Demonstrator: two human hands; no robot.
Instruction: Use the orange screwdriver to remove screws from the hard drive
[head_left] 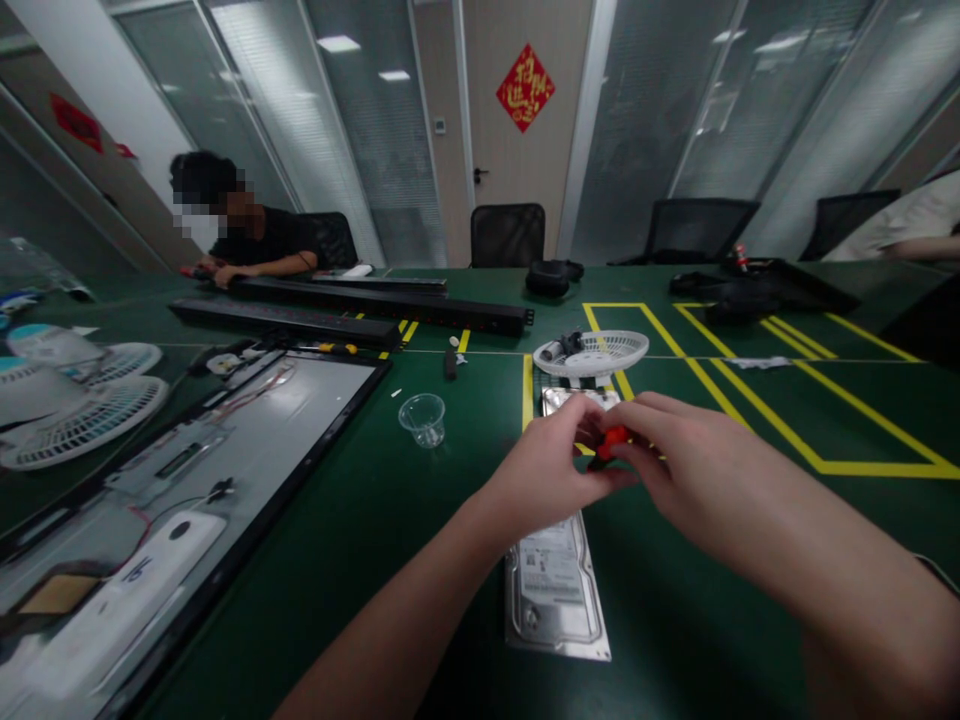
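My right hand [667,437] pinches a small red-and-black tool [613,440] between thumb and fingers. Closed around the lower, dark side of the same tool is my left hand [553,462]; its exact kind is partly hidden by the fingers. Beneath both hands, a silver hard drive [559,590] lies flat on the green table, label up. Just past my fingertips another silver metal piece [555,397] shows, partly covered by my hands.
A clear plastic cup [424,420] stands left of my hands. Farther left lies an opened flat panel [255,450], with white fans [90,420] beyond. A white slotted dish [626,352] holds dark parts. Long black bars [450,312] lie before a seated person [262,240].
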